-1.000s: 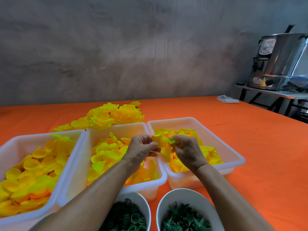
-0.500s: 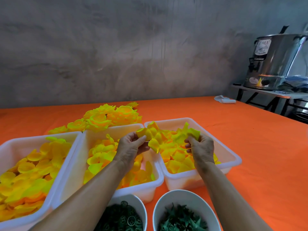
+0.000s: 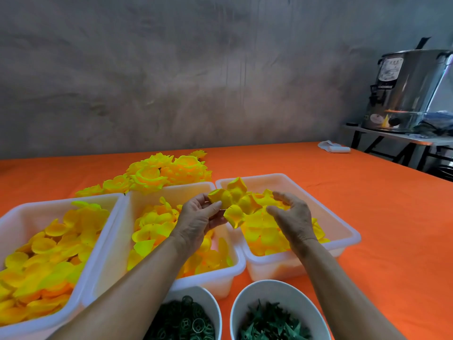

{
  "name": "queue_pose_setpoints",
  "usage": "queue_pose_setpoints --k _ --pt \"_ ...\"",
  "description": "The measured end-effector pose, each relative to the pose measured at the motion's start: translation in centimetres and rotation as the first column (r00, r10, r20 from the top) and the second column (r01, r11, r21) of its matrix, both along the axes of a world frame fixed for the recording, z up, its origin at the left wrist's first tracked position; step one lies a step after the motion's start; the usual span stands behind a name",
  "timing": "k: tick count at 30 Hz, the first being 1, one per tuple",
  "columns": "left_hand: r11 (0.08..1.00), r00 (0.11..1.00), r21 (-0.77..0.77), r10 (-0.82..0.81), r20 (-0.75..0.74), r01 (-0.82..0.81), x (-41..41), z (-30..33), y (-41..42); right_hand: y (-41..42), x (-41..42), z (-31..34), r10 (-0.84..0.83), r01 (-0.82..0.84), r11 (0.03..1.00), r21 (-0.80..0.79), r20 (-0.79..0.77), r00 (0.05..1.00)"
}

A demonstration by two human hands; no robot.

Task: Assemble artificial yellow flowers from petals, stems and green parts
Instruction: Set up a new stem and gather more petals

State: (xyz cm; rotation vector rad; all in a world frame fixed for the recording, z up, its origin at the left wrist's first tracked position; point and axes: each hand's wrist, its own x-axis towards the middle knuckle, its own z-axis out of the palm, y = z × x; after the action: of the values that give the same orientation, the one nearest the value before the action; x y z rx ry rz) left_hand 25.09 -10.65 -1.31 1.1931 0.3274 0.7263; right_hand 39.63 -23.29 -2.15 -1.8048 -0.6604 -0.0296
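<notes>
One flower started, a pile already finished

Left hand (image 3: 198,217) pinches a petal piece (image 3: 235,204); right hand (image 3: 291,217) spread, empty; finished flowers (image 3: 166,173) behind the middle tray (image 3: 171,190).

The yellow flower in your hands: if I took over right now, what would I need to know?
Left hand pinches a four-lobed yellow petal piece above the trays. Right hand is open beside it, holding nothing.
Three white trays hold loose yellow petals. Two white bowls at the near edge hold green rings and green spiky parts.
Done: a pile of finished flowers lies behind the trays.
Left: this flower looks barely begun, with no green part on it that shows; it likely needs more petal layers and green parts.
</notes>
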Motion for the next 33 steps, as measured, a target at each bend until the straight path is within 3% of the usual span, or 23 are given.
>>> queue_pose_setpoints --k 4,7,12,18,27,33 --pt "0.996 0.997 0.038 -0.081 -0.011 0.081 -0.1 0.1 -0.32 -0.11 -0.85 0.75 0.283 -0.247 0.939 0.241 -0.125 0.951" --pt "0.988 0.992 0.089 -0.12 -0.032 0.122 -0.15 0.08 -0.67 -0.26 -0.99 0.61 0.453 -0.412 0.883 0.226 -0.177 0.874" --pt "0.989 0.995 0.119 -0.088 -0.038 0.092 -0.08 -0.13 -0.69 -0.3 -0.82 0.58 0.554 -0.512 0.831 0.217 -0.24 0.797" --pt "0.987 0.994 0.122 -0.094 -0.06 0.101 0.1 -0.35 -0.8 -0.23 -0.75 0.28 0.513 -0.427 0.84 0.335 -0.23 0.827" --pt "0.989 0.992 0.149 0.04 -0.123 -0.021 0.29 -0.49 -0.64 -0.1 -0.71 0.04 0.504 -0.446 0.852 0.274 -0.201 0.84" --pt "0.985 0.99 0.171 0.042 -0.138 -0.018 0.04 -0.46 -0.31 -0.16 -0.26 -0.16 0.461 -0.395 0.868 0.3 -0.191 0.867"
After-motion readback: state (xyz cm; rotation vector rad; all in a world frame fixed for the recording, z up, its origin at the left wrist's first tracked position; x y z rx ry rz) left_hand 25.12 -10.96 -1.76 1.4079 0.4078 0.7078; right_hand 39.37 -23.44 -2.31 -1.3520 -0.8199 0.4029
